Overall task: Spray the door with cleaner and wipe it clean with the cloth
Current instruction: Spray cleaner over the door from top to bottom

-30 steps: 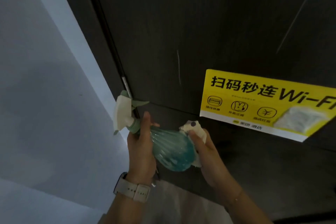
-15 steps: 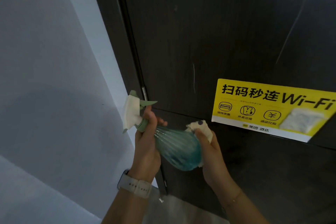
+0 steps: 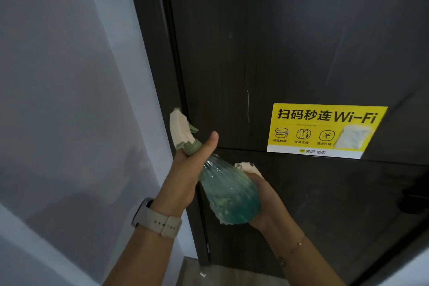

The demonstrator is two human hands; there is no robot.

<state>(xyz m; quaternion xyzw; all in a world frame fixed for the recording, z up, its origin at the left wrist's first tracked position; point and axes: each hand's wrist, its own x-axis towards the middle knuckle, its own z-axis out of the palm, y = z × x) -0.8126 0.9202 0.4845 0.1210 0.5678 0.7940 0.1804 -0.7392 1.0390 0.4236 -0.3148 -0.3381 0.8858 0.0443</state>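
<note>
Before a dark wooden door (image 3: 290,42), I hold a spray bottle (image 3: 228,195) of blue-green cleaner between my two hands, tilted so that its pale trigger head (image 3: 180,131) points up and to the left, toward the door's left edge and frame. My left hand (image 3: 189,169) wraps the bottle's neck just below the green collar, thumb stretched straight up along it, the other fingers curled behind and mostly hidden. My right hand (image 3: 267,199) cups the bottle's wide lower body from the far side, and the white cloth (image 3: 249,168) is bunched in the same grip, pressed between palm and bottle; one crumpled corner sticks up above the fingers and a fringe of it shows under the bottle's base. A cream-strapped watch (image 3: 155,219) sits on my left wrist and a thin bracelet (image 3: 298,245) on my right. To the right on the door, well apart from the bottle, is a yellow Wi-Fi sticker (image 3: 325,131) with black lettering and a white strip along its bottom. A thin pale scratch (image 3: 248,105) runs down the door between bottle and sticker. At left stands a grey-white wall (image 3: 69,100).
</note>
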